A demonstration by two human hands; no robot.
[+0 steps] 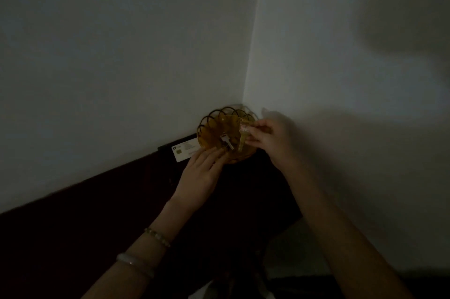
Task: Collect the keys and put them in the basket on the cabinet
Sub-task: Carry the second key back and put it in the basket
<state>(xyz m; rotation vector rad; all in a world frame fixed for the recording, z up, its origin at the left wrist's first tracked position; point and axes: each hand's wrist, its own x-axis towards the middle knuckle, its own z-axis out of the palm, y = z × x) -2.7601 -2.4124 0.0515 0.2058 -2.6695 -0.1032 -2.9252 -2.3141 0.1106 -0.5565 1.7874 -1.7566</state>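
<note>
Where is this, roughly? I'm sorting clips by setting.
Probably a dim corner of a home room. Two plain painted walls meet behind a dark cabinet, which carries a small basket with a key in it and a card beside it.

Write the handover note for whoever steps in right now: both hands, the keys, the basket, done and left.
Left hand: at the basket's near rim, its grip on a silver key held over the bowl.
Right hand: at the right rim, pinching a small pale item, too blurred to identify.
Basket sits in the corner of the dark cabinet; a white card lies beside it.
Done: key brought to basket.
Left: release it inside.
</note>
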